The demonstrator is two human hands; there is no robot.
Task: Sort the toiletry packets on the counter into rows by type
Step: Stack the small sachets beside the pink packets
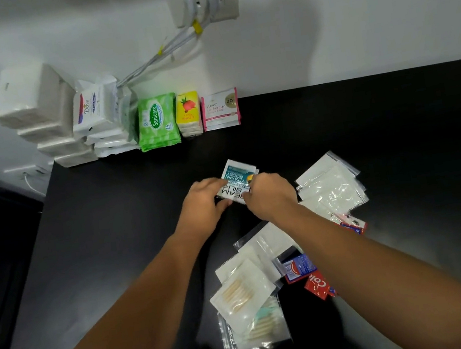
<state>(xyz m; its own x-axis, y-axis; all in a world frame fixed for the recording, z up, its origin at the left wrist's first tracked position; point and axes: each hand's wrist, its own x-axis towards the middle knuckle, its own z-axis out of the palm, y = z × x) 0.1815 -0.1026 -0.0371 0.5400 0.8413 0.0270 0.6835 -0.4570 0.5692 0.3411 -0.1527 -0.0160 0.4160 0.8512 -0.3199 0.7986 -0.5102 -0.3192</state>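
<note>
Counter: left hand, right hand pinch one teal sachet.

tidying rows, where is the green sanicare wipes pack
In the head view the green plastic Sanicare wipes pack stands at the white wall, back left of the black counter, between white Dove soap packs and yellow strawberry sachets.

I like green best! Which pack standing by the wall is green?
The bright green plastic Sanicare pack, just left of the yellow strawberry packet. Its neighbours are white, yellow or pink.
</note>
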